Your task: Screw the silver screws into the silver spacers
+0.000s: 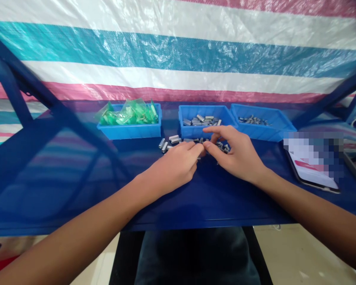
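My left hand (pixel 180 163) is closed, thumb and fingers pinched together over the blue table. Whatever sits in the pinch is hidden. Against its fingertips rests the thumb of my right hand (pixel 236 153), whose index finger stretches out above while the other fingers curl in. Any piece between those fingers is too small or covered to name. Just beyond both hands lies a loose group of short silvery metal pieces (pixel 163 145), like small bars or sleeves. Small grey metal clips (pixel 225 148) lie beside and partly under my right hand.
Behind the hands stand three blue bins: a left bin (pixel 130 132) with green items in clear bags, a middle bin (pixel 192 130) with metal bars, and a right bin (pixel 265 132) with small metal parts. A phone (pixel 311 168) lies at right. A striped sheet (pixel 178 51) hangs behind.
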`<state>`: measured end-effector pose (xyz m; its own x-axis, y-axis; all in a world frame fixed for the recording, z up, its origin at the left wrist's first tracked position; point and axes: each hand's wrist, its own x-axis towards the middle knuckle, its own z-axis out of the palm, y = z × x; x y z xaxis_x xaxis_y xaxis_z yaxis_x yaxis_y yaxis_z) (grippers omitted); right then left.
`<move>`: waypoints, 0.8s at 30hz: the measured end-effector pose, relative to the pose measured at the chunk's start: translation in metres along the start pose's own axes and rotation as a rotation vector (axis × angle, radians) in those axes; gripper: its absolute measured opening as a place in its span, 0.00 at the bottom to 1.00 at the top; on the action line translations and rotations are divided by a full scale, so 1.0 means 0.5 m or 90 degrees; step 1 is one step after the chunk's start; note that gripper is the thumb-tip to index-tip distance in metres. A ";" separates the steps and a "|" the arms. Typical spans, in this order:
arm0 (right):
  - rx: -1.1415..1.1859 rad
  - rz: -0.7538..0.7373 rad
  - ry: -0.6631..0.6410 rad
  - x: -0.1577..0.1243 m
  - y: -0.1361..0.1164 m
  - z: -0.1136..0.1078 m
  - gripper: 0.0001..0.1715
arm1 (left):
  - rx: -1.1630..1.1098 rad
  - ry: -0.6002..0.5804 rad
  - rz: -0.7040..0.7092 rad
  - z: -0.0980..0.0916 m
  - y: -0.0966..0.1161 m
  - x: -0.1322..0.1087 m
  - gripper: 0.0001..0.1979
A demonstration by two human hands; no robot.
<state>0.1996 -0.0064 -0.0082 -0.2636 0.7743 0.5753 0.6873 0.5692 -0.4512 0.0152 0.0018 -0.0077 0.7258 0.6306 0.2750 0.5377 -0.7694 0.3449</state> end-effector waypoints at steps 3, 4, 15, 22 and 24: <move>-0.006 -0.015 -0.014 -0.004 0.002 0.004 0.13 | -0.153 0.051 -0.069 -0.004 0.001 0.002 0.07; -0.009 -0.017 -0.014 -0.005 0.001 0.005 0.13 | -0.219 0.073 -0.099 -0.006 0.002 0.003 0.08; 0.297 0.152 -0.121 0.000 -0.029 -0.002 0.13 | -0.188 0.231 -0.055 -0.016 0.020 -0.001 0.14; 0.248 0.101 -0.069 -0.004 -0.025 0.000 0.11 | -0.133 0.244 -0.027 -0.007 0.011 -0.003 0.20; 0.185 0.059 -0.057 -0.006 -0.022 0.001 0.10 | -0.170 0.250 -0.015 -0.002 0.004 -0.002 0.21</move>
<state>0.1923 -0.0149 -0.0054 -0.2761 0.8406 0.4661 0.4920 0.5402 -0.6828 0.0151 -0.0004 -0.0065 0.4704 0.6778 0.5650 0.3852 -0.7338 0.5596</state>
